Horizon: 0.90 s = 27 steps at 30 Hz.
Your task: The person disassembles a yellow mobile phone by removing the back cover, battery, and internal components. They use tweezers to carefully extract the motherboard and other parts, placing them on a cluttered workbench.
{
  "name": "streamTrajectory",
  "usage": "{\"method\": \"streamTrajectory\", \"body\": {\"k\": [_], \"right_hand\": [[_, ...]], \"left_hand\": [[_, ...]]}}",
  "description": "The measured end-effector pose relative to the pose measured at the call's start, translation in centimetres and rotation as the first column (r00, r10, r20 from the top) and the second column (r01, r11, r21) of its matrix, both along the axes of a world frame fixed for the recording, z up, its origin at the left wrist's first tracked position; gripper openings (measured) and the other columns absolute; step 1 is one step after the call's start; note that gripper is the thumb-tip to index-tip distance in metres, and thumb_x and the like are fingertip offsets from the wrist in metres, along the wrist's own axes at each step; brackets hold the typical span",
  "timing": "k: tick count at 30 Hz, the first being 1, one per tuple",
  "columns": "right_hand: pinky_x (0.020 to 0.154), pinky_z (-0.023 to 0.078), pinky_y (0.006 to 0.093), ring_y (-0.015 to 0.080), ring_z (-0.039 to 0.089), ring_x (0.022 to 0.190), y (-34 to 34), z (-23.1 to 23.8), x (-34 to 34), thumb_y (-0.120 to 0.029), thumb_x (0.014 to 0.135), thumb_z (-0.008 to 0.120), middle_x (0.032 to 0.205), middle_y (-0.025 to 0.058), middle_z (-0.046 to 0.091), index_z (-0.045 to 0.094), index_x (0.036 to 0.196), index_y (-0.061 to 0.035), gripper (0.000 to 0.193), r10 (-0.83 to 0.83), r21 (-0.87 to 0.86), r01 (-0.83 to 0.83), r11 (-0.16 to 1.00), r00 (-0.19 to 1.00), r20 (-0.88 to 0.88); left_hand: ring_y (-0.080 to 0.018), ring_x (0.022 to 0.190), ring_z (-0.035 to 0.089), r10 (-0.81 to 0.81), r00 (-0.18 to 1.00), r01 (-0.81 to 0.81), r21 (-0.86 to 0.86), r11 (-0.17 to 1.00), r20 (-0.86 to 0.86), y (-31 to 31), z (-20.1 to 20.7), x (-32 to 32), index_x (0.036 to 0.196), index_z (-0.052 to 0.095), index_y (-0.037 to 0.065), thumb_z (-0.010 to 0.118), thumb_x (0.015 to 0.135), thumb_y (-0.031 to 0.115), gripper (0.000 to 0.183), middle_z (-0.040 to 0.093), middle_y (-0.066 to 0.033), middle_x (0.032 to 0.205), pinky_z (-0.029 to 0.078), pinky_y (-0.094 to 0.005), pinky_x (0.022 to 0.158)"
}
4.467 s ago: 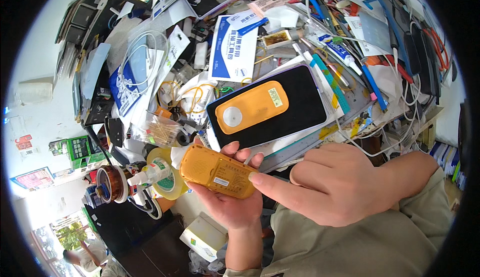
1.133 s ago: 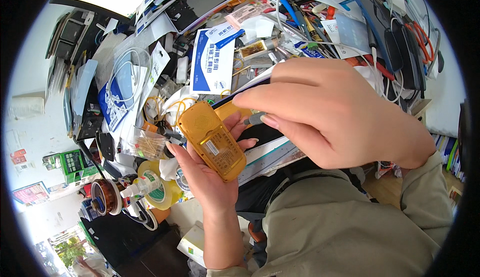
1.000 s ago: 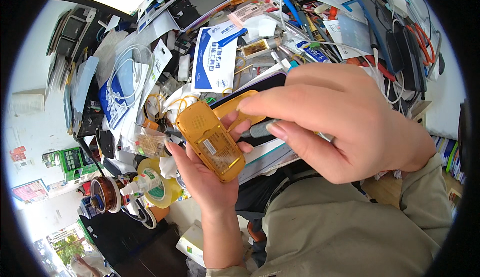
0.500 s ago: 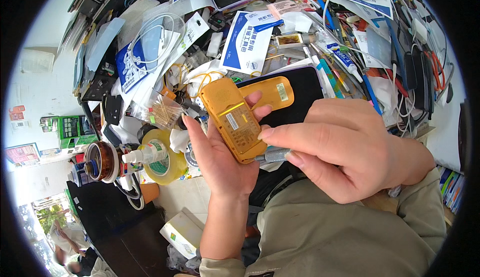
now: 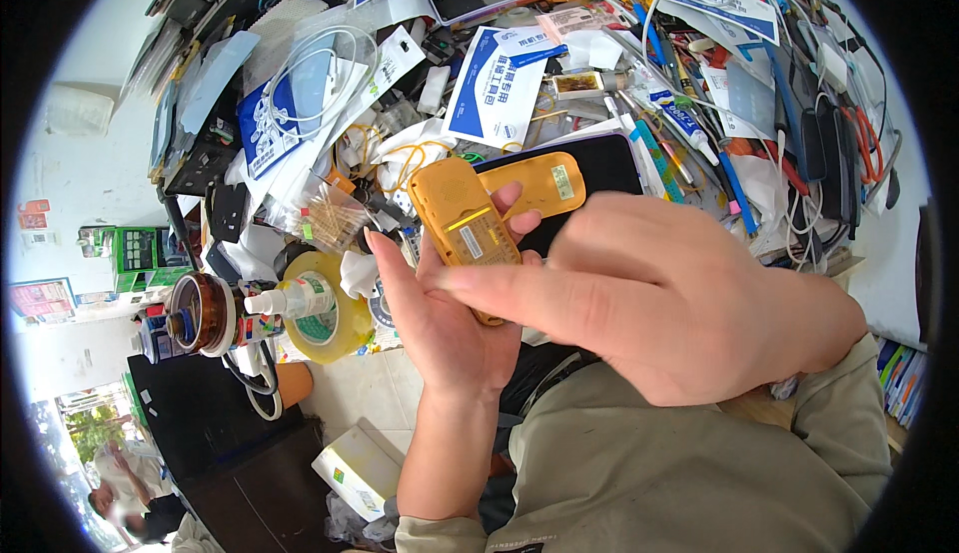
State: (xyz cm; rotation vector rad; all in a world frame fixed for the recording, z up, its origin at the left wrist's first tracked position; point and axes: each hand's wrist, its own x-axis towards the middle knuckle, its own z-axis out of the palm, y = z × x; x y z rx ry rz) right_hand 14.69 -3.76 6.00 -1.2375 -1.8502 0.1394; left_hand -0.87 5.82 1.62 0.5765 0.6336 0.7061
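My left hand (image 5: 450, 333) is wrapped round a yellow-orange mobile phone (image 5: 455, 193), its back facing up. A label and a bright yellow strip show in its uncovered battery bay. Over the phone's lower part reaches my right hand (image 5: 679, 303), index finger stretched across toward my left palm. Its other fingers are curled, with the thumb hidden. The screwdriver seen there earlier is almost wholly covered by this hand. Just behind the phone lies a matching yellow back cover (image 5: 539, 183) with a small pale sticker, on a black flat-screened device (image 5: 609, 163).
Tools, cables and packets crowd the bench. A white-and-blue packet (image 5: 494, 88) lies behind the phone. To the left are a yellow tape roll (image 5: 350, 328), a spray bottle (image 5: 300, 300) and a bag of cotton swabs (image 5: 330, 213). Pens and tubes (image 5: 689, 123) lie far right.
My right hand has moved left across the phone. Its index fingertip went from the phone's right edge to beside my left palm, and the screwdriver handle has gone out of sight.
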Motion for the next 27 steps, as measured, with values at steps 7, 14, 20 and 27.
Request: {"method": "streamTrajectory", "body": {"k": [7, 14, 20, 27], "right_hand": [[0.059, 0.041, 0.033, 0.0194, 0.051, 0.063, 0.7, 0.1, 1.0, -0.018, 0.08, 0.08, 0.073, 0.0021, 0.055, 0.065, 0.135, -0.0035, 0.059, 0.058, 0.008, -0.059, 0.998, 0.995, 0.079], [0.074, 0.053, 0.0353, 0.0214, 0.054, 0.064, 0.4, 0.7, 1.4, -0.016, 0.082, 0.079, 0.072, 0.0024, 0.055, 0.068, 0.132, -0.0034, 0.052, 0.09, -0.093, -0.085, 0.992, 0.995, 0.053], [0.061, 0.044, 0.0338, 0.0207, 0.054, 0.066, 0.7, 0.9, 1.4, -0.016, 0.078, 0.081, 0.076, 0.0032, 0.053, 0.068, 0.133, -0.0068, 0.057, 0.044, -0.068, -0.037, 0.997, 0.995, 0.089], [0.058, 0.045, 0.03, 0.0204, 0.053, 0.065, 0.1, 1.0, 1.9, -0.007, 0.084, 0.072, 0.077, 0.0035, 0.052, 0.069, 0.133, -0.0109, 0.049, 0.083, -0.198, -0.061, 0.978, 0.991, 0.104]], "left_hand": [[-0.0292, 0.118, 0.062, 0.0, 1.0, 0.0, -0.01, 1.0, 0.021, 0.3, -0.1, -0.3, 0.148, 0.043, 0.005, 0.026, 0.098, 0.078, 0.09, 0.061, -0.0177, 0.133, 0.047, -0.0463, 0.105], [-0.0278, 0.117, 0.061, -0.028, 0.994, 0.023, 0.048, 0.999, 0.104, 0.6, -0.4, -0.3, 0.147, 0.044, 0.005, 0.025, 0.099, 0.077, 0.088, 0.061, -0.017, 0.132, 0.049, -0.0444, 0.1], [-0.0279, 0.116, 0.061, 0.0, 0.996, 0.001, -0.008, 1.0, 0.092, 0.5, -0.2, 0.0, 0.148, 0.041, 0.003, 0.024, 0.101, 0.075, 0.088, 0.061, -0.0178, 0.133, 0.051, -0.0429, 0.096], [-0.0275, 0.114, 0.062, 0.018, 0.996, -0.014, -0.043, 0.999, 0.085, 0.6, -0.2, 0.1, 0.149, 0.04, 0.003, 0.024, 0.101, 0.075, 0.088, 0.06, -0.0181, 0.134, 0.051, -0.0395, 0.087]]}}
